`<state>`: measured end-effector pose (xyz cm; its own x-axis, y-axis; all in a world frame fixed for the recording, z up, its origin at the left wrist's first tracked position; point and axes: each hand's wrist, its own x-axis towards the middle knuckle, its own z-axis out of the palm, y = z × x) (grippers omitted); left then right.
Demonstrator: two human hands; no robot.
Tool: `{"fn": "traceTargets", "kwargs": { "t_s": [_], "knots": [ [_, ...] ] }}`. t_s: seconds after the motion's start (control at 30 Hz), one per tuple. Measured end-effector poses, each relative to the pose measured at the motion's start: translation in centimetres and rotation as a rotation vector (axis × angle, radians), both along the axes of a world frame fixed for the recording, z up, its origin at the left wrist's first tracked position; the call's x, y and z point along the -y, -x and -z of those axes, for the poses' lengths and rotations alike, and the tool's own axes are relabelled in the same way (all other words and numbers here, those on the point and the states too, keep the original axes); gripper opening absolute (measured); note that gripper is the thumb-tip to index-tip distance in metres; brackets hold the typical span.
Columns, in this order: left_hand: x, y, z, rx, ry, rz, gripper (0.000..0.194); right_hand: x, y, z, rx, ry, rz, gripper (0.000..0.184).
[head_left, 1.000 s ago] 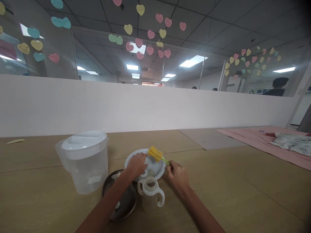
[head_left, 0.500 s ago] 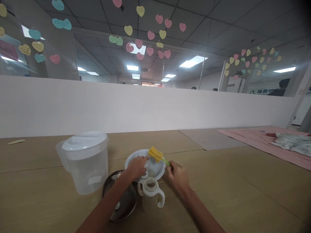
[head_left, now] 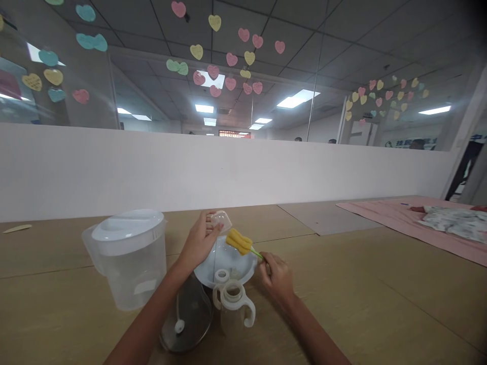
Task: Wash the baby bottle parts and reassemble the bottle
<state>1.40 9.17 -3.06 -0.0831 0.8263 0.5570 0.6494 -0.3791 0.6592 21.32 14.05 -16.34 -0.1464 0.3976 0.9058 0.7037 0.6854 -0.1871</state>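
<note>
A: From where I stand, what is the state of the hands?

B: Left hand (head_left: 200, 238): fingers partly curled, a clear, domed plastic cap (head_left: 221, 221) held between thumb and fingers at centre frame. Right hand (head_left: 278, 276): fingers closed around the thin green handle of a yellow, lobed sponge brush (head_left: 239, 242).

A: Where is the brush head?

B: Just beside the cap, above the shallow white plastic bowl (head_left: 243, 263). Contact between the two cannot be confirmed.

A: Fault conditions?

B: First, the cap. If its smooth wall is wet, a light grip may let it slip when the sponge pushes against it. Second, the clear bottle with two white handles (head_left: 233, 314), lower centre of the frame. It stands open-mouthed between the forearms; a dropped wrist could tip it.

A: Other hazards?

B: The left forearm crosses over the dark, rounded metal tray (head_left: 196, 324), lower left of centre. A low elbow could catch its rim and jolt the bowl.
</note>
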Motion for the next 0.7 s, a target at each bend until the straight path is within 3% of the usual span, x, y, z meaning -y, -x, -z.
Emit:
{"fn": "traceTargets", "kwargs": {
  "t_s": [0.17,0.47,0.7],
  "knots": [
    [1.8,-1.7,-0.8,-0.077,0.160,0.195,0.032,0.7,0.0,-0.4,0.061,-0.136,-0.105,0.024],
    [2.6,-0.4,-1.6,-0.273,0.111,0.197,0.040,0.8,-0.1,-0.7,0.081,-0.200,-0.023,0.024],
    [3.2,-1.0,-1.7,-0.368,0.254,0.147,0.035,0.8,-0.2,-0.5,0.026,-0.175,-0.040,0.022]
  ]
}}
